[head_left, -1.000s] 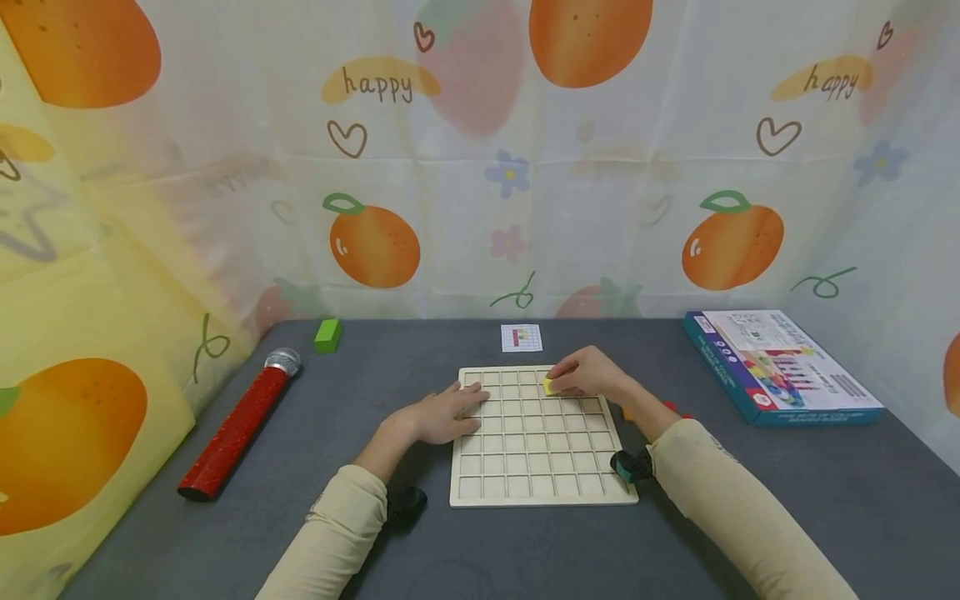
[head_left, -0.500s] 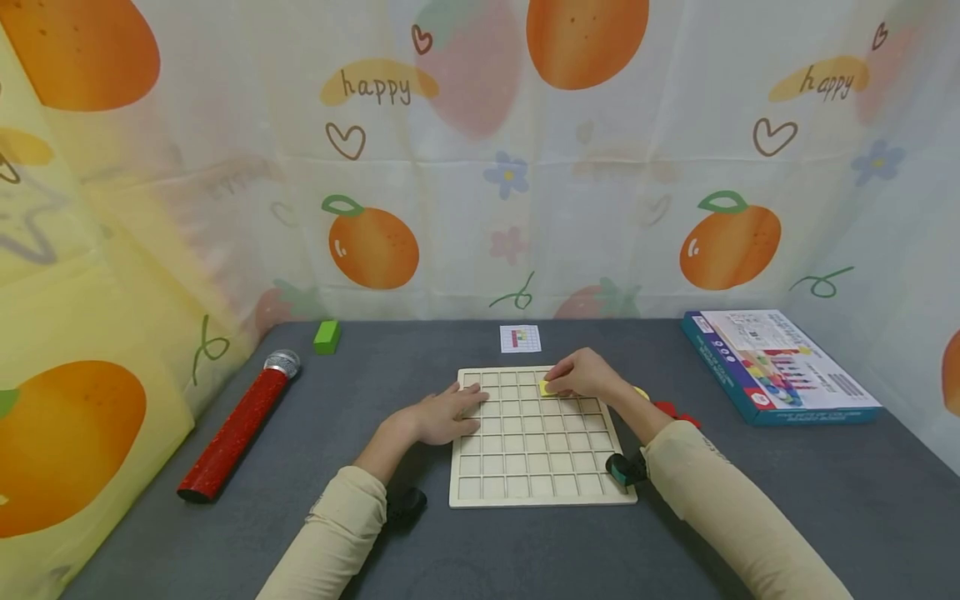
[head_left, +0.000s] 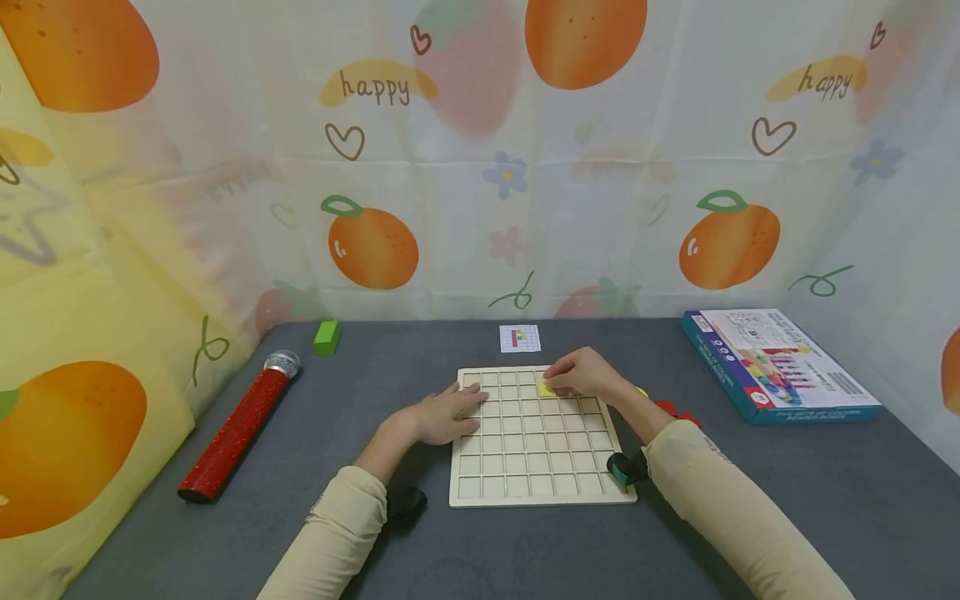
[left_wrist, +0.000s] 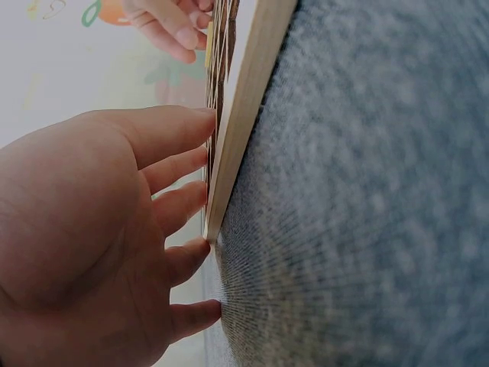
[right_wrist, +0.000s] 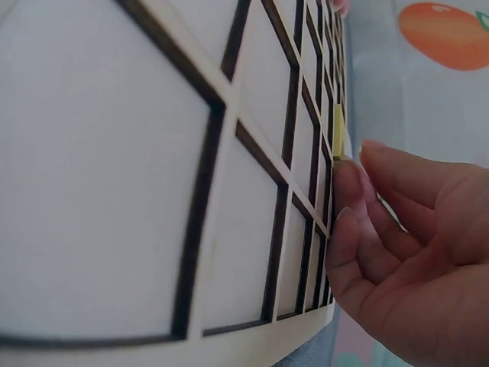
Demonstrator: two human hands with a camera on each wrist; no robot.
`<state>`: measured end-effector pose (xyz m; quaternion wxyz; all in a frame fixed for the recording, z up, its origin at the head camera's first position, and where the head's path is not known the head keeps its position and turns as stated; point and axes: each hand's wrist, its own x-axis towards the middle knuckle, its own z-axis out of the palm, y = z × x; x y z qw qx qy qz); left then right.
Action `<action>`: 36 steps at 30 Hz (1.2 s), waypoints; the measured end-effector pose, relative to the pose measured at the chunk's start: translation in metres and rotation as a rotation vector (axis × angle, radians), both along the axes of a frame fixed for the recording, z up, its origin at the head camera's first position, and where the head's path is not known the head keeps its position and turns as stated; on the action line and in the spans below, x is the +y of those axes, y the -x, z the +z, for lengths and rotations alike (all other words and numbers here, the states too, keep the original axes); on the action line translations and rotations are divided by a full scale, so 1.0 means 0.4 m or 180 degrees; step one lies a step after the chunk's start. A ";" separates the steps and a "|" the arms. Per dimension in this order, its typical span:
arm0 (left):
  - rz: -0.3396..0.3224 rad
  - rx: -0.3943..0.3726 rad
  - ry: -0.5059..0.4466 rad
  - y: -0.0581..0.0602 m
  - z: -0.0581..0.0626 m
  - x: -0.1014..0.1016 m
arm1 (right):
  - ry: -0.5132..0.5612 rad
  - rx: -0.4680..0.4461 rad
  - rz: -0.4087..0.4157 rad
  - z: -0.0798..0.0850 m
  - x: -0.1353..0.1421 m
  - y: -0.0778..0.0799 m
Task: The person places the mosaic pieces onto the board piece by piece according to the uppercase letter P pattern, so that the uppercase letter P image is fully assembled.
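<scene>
A pale wooden grid board (head_left: 517, 465) lies on the dark grey table. My left hand (head_left: 442, 415) rests at its left side with fingers spread. In the left wrist view the fingertips (left_wrist: 200, 157) press along the board's edge, and the little finger is on the table. At the board's far edge, my right hand (head_left: 588, 375) holds a small yellow tile (head_left: 547, 390) by its right side, low over the grid. The right wrist view has the curled fingers (right_wrist: 348, 183) right at the end of the yellow tile (right_wrist: 338, 130). Part of the tile is hidden by the fingertips.
Red pieces (head_left: 677, 412) and a bit of yellow lie beyond the right forearm. A small pattern card (head_left: 521, 338) sits behind the board. A red microphone (head_left: 236, 433) and a green block (head_left: 327, 337) are at left; a flat game box (head_left: 783, 367) is at right.
The yellow tile has shifted slightly left in my right hand and now lies flatter against the board. My left hand stays in place.
</scene>
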<state>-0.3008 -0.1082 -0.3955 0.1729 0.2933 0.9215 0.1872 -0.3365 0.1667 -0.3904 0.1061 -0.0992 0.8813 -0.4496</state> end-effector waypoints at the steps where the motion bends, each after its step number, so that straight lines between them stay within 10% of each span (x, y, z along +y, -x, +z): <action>1: -0.0001 -0.0001 0.0002 0.000 0.000 0.000 | 0.0009 0.0012 0.0024 0.000 0.001 0.000; 36: 0.0006 -0.0013 0.0060 -0.002 0.009 0.004 | 0.0356 -0.0393 0.0030 0.028 0.149 -0.014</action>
